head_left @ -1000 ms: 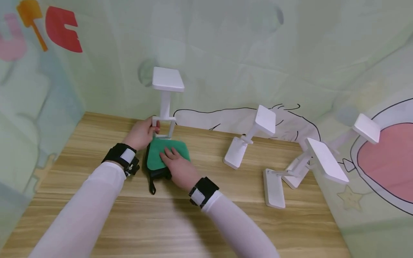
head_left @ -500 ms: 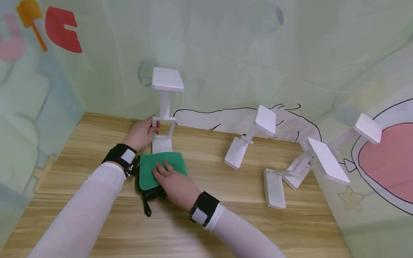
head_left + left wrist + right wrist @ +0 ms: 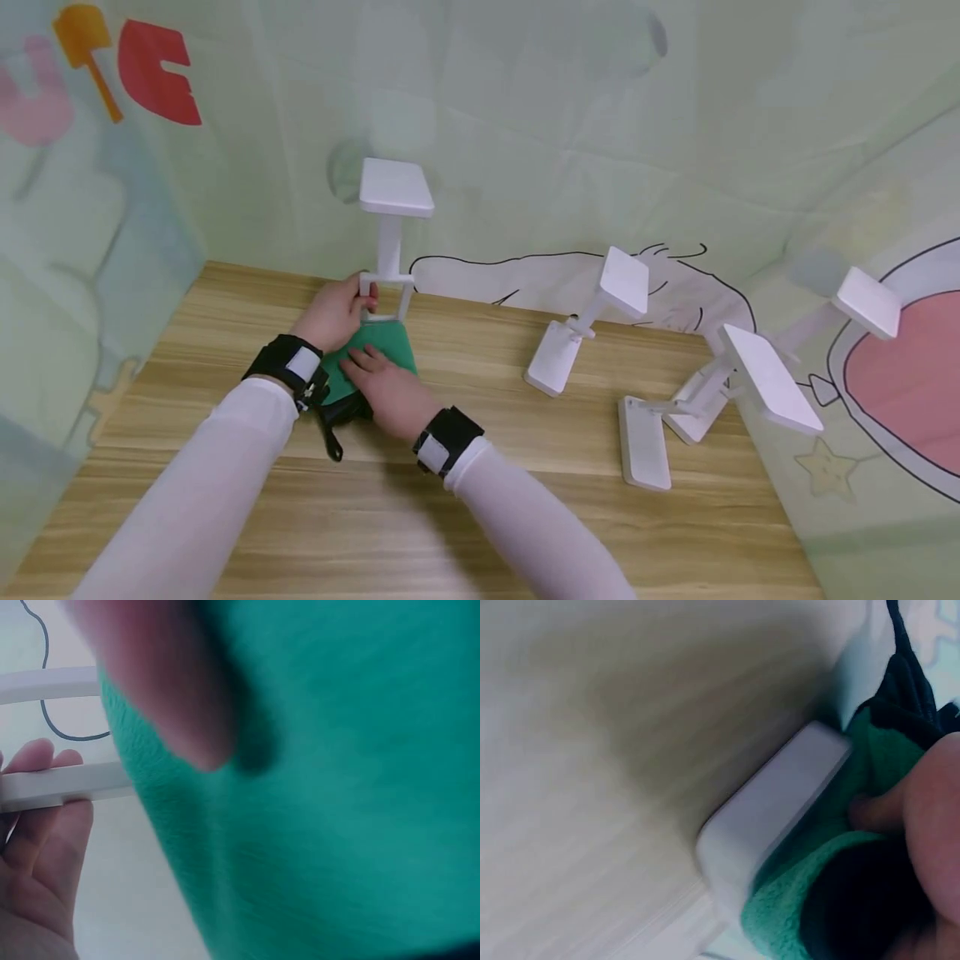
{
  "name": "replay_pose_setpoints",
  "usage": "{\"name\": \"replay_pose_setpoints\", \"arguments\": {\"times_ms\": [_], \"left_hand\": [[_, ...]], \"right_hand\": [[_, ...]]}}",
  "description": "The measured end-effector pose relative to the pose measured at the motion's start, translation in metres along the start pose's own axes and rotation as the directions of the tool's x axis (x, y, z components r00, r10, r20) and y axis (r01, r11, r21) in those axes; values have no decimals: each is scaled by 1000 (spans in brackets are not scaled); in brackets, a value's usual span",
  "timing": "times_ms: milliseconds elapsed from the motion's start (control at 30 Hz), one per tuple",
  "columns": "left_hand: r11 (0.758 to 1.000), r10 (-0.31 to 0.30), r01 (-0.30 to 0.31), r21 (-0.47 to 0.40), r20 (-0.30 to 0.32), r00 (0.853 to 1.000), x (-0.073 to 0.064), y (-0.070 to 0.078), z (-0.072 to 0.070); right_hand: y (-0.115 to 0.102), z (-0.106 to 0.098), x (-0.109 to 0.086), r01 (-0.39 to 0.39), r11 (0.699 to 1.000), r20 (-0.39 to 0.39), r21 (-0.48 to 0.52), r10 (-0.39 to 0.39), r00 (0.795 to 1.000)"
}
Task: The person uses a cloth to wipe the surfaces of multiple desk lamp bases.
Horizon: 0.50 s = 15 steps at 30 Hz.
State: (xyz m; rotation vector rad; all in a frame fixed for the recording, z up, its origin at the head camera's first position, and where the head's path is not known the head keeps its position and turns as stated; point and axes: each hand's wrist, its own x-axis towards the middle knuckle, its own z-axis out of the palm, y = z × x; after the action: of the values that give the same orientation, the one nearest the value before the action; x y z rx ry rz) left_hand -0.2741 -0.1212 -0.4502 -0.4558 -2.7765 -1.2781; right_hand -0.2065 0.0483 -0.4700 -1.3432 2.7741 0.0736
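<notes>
At the back left of the table stands a white folding phone stand (image 3: 396,187). My left hand (image 3: 330,317) pinches one side bar of its frame, with fingers and thumb on either side of the bar (image 3: 67,786) in the left wrist view. A green plush cleaning cloth (image 3: 393,340) with black edging and a black loop lies over the stand's base. My right hand (image 3: 388,393) presses it down, fingers spread on top. In the right wrist view the thumb (image 3: 877,814) digs into the folded cloth, beside the white base (image 3: 772,802).
To the right, another white stand (image 3: 553,358) rests on the wooden table (image 3: 525,517). Further right, two more stands (image 3: 645,442) stand close together, partly overlapping in view. A printed fabric backdrop (image 3: 525,125) hangs behind the table.
The right hand drew the cloth toward the table's front, baring part of the base, then pushed it back over the base. My left hand kept its hold on the frame.
</notes>
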Motion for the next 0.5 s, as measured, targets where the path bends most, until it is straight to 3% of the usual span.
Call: {"name": "replay_pose_setpoints", "arguments": {"times_ms": [233, 500], "left_hand": [[1000, 10, -10, -20, -2, 1000, 0, -2, 2], [1000, 25, -25, -8, -14, 1000, 0, -2, 2]], "right_hand": [[19, -2, -9, -114, 992, 13, 56, 114, 993], [11, -16, -44, -124, 992, 92, 9, 122, 988]]}}
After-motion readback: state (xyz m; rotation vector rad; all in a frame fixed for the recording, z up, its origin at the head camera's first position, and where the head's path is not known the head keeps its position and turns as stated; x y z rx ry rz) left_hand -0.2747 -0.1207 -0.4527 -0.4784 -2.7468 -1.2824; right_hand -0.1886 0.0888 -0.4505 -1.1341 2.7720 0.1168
